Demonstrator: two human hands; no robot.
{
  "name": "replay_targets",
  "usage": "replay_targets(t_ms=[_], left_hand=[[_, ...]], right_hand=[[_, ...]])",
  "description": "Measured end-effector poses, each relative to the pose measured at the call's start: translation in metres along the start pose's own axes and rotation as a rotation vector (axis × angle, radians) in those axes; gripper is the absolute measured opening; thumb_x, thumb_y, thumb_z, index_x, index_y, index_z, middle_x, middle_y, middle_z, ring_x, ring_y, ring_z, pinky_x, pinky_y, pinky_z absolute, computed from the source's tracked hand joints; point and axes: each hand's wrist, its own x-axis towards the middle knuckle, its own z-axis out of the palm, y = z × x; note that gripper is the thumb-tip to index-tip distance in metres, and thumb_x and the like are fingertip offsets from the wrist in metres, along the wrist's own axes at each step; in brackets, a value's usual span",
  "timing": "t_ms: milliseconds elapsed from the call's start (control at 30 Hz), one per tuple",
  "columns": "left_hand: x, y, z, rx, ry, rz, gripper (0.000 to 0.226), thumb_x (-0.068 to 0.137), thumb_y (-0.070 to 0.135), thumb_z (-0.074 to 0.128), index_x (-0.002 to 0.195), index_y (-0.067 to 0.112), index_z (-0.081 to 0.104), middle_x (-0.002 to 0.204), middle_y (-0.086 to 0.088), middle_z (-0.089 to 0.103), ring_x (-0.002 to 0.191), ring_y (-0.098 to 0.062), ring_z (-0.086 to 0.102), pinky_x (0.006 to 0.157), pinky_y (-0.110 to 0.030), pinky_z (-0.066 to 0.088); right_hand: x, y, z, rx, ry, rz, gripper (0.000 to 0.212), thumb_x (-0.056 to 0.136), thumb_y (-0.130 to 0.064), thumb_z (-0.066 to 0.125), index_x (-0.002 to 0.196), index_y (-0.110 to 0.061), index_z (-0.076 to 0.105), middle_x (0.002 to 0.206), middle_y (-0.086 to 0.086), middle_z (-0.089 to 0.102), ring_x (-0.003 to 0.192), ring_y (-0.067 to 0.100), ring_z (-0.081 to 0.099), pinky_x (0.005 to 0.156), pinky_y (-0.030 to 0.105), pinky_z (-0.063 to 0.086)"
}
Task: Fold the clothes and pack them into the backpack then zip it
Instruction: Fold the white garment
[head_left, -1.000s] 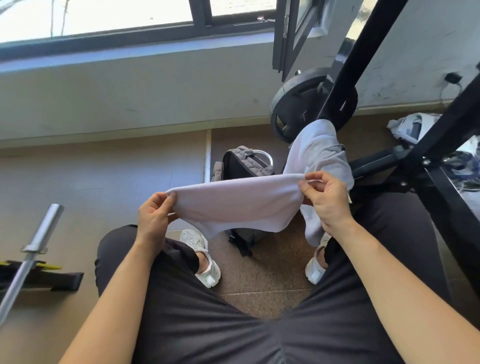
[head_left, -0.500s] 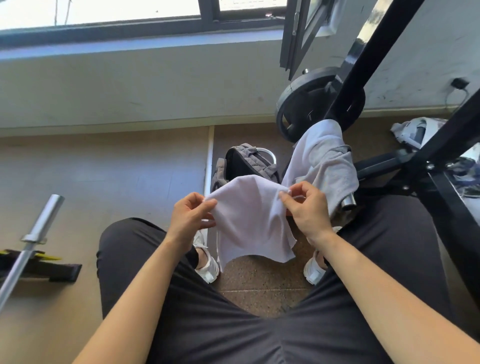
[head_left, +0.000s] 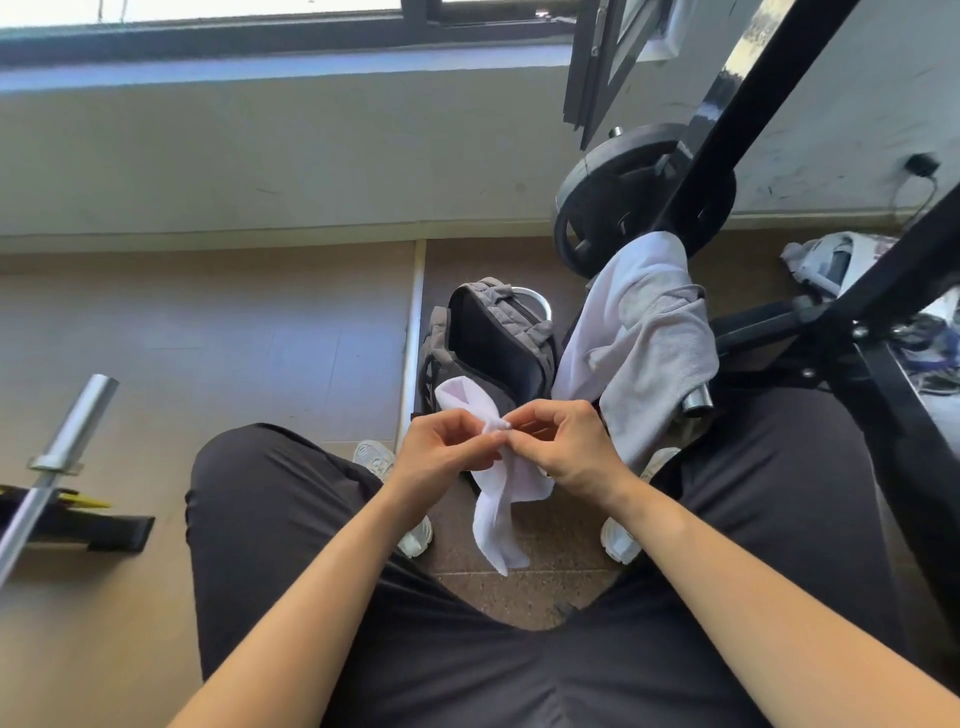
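Observation:
A small white cloth (head_left: 500, 512) hangs folded in half between my knees. My left hand (head_left: 444, 452) and my right hand (head_left: 563, 447) meet at its top and both pinch its upper corners together. Just beyond my hands a grey backpack (head_left: 488, 343) stands open on the floor, its dark inside showing. A white garment and a grey one (head_left: 644, 343) hang over the end of a metal bar to the right of the backpack.
A black weight rack (head_left: 852, 322) with a weight plate (head_left: 613, 202) fills the right side. A steel barbell end (head_left: 67, 441) lies at the left on a black stand. More bundled items (head_left: 831, 260) lie on the floor at far right.
My hands have come together from wide apart, folding the stretched white cloth in half so that it now hangs down in a narrow strip.

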Motion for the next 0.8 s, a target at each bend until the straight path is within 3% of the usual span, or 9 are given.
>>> replay_targets(t_ms=[167,400,567,700,800], left_hand=[[0.002,-0.004,-0.001,0.034,0.029,0.037,0.014,0.081,0.024,0.084,0.071,0.020,0.075,0.075,-0.006,0.073,0.073,-0.018,0.069,0.075,-0.038,0.058],[0.001,-0.008,-0.001,0.043,0.012,0.077,0.012,0.089,0.023,0.078,0.093,0.013,0.082,0.089,-0.012,0.079,0.085,-0.025,0.073,0.081,-0.040,0.061],[-0.002,-0.007,0.004,0.104,-0.049,0.117,0.011,0.092,0.008,0.072,0.097,0.011,0.082,0.090,-0.001,0.077,0.084,-0.007,0.070,0.071,-0.020,0.053],[-0.003,-0.003,-0.004,0.203,0.163,0.255,0.018,0.084,0.000,0.074,0.097,0.014,0.076,0.089,0.002,0.072,0.076,-0.007,0.064,0.065,-0.018,0.050],[0.003,-0.003,-0.019,0.291,0.356,0.151,0.057,0.075,0.001,0.081,0.121,0.021,0.054,0.113,0.002,0.052,0.092,-0.009,0.055,0.070,-0.015,0.050]], right_hand=[[0.000,0.000,0.000,0.004,0.119,0.003,0.014,0.089,-0.021,0.077,0.099,-0.011,0.078,0.086,-0.003,0.077,0.082,0.010,0.074,0.077,0.032,0.062],[-0.005,-0.005,-0.004,-0.049,-0.066,-0.066,0.025,0.085,-0.017,0.080,0.109,-0.016,0.072,0.095,-0.007,0.074,0.090,0.007,0.071,0.078,0.019,0.057],[-0.002,-0.005,-0.003,-0.143,-0.024,-0.128,0.020,0.082,-0.015,0.081,0.095,-0.015,0.066,0.081,-0.009,0.066,0.074,0.009,0.063,0.066,0.021,0.053],[0.004,-0.001,-0.015,-0.015,-0.037,-0.060,0.017,0.085,-0.001,0.073,0.090,-0.016,0.070,0.079,-0.005,0.070,0.073,0.010,0.067,0.071,0.024,0.054],[0.004,0.001,-0.026,0.149,-0.066,-0.026,0.022,0.085,0.009,0.068,0.090,-0.012,0.068,0.082,-0.002,0.068,0.078,0.011,0.063,0.076,0.023,0.049]])
